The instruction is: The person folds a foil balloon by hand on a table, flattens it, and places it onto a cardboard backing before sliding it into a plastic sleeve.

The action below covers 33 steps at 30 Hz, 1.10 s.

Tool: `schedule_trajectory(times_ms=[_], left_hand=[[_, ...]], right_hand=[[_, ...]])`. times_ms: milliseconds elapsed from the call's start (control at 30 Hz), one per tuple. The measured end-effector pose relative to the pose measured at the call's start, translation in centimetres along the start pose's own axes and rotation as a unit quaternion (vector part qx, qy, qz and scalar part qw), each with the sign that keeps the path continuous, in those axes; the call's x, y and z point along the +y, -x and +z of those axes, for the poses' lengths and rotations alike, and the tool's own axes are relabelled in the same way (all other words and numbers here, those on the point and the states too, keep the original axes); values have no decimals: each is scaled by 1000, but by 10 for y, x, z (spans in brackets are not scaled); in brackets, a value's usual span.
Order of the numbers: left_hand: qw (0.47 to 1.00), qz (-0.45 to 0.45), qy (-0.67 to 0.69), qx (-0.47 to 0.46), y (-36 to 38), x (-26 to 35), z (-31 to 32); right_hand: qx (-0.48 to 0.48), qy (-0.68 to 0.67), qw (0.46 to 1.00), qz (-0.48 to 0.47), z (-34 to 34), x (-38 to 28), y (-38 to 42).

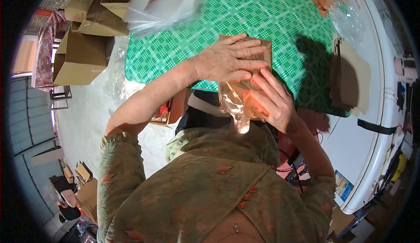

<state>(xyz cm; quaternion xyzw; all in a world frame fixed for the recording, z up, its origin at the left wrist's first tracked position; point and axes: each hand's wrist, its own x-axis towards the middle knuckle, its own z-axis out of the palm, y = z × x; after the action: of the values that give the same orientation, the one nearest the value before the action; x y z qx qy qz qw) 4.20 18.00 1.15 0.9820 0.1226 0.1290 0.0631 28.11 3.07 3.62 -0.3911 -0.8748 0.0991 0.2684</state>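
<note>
A flat brown packet in shiny see-through plastic (232, 97) lies at the near edge of the table, with its loose lower end hanging over toward my lap. My left hand (232, 61) rests flat across the upper part, fingers stretched to the right and slightly apart. Lower down on the right side, my right hand (276, 104) touches the plastic with its fingers extended and separated. Its thumb is hard to make out. Glare covers the plastic's lower end, and what is inside cannot be read.
A green checked tablecloth (175, 52) covers the table. A stack of see-through plastic bags (164, 2) lies at the far left. Brown flat pieces (348, 76) are stacked on the right beside a white appliance (350, 155). Open cardboard boxes (83, 55) stand left of the table.
</note>
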Motion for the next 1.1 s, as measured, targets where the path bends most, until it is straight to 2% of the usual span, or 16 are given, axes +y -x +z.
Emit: schedule_trajectory(times_ms=[100, 300, 600, 700, 800, 833, 933, 1100], left_hand=[[1000, 5, 1, 0, 1, 0, 1], [999, -14, 51, 15, 0, 0, 2], [998, -12, -34, 47, -1, 10, -16], [996, -73, 29, 48, 11, 19, -40], [993, -89, 63, 37, 47, 28, -42], [991, -87, 80, 69, 57, 40, -44], [987, -112, 113, -33, 80, 63, -55], [989, -114, 92, 7, 84, 79, -33]], right_hand=[[-30, 8, 999, -15, 5, 5, 0], [-26, 18, 999, 2, 8, -1, 0], [-12, 30, 999, 5, 10, -6, -3], [-15, 46, 999, -3, 10, -4, -4], [-17, 37, 999, 7, 12, -4, -2], [-19, 40, 999, 8, 12, -4, -2], [-21, 41, 999, 12, 11, -6, -3], [-21, 31, 999, 15, 9, -7, -5]])
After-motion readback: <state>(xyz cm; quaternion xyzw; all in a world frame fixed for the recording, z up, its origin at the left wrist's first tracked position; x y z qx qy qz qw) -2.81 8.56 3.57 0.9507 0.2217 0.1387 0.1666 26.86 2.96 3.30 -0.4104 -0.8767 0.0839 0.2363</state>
